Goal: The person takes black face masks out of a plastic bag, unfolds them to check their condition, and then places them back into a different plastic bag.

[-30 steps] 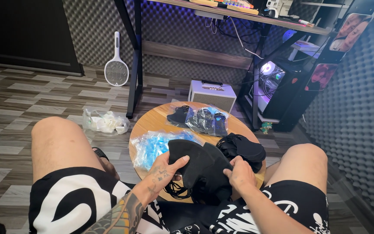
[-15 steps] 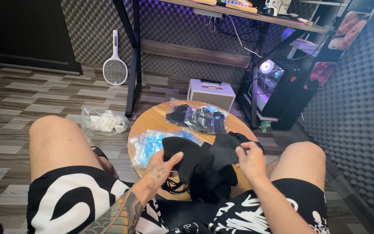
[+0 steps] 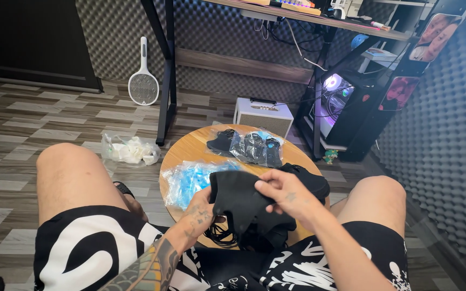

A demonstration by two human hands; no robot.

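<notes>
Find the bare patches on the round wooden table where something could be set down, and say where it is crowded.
Bare wood shows on the round table along its far left rim, between the blue plastic packets and the clear bag of black masks. The near half is crowded: the left hand and right hand hold a black mask over a black pile.

Colours and patterns, floor-level work spot

Black cloth mask (image 3: 238,199) with black ear loops; a black pile of masks (image 3: 308,180); clear packets of black masks (image 3: 249,146); clear bag with light blue contents (image 3: 190,180); round table (image 3: 190,148) in light tan wood; shorts (image 3: 98,253) black with bold white shapes; left forearm tattoo (image 3: 146,269) in dark ink with orange; floor (image 3: 28,134) in grey and brown plank stripes; white racket-shaped swatter (image 3: 143,81); white speaker box (image 3: 262,116); dark grey dimpled wall foam (image 3: 443,161); computer case (image 3: 335,89) glowing purple and white.
</notes>
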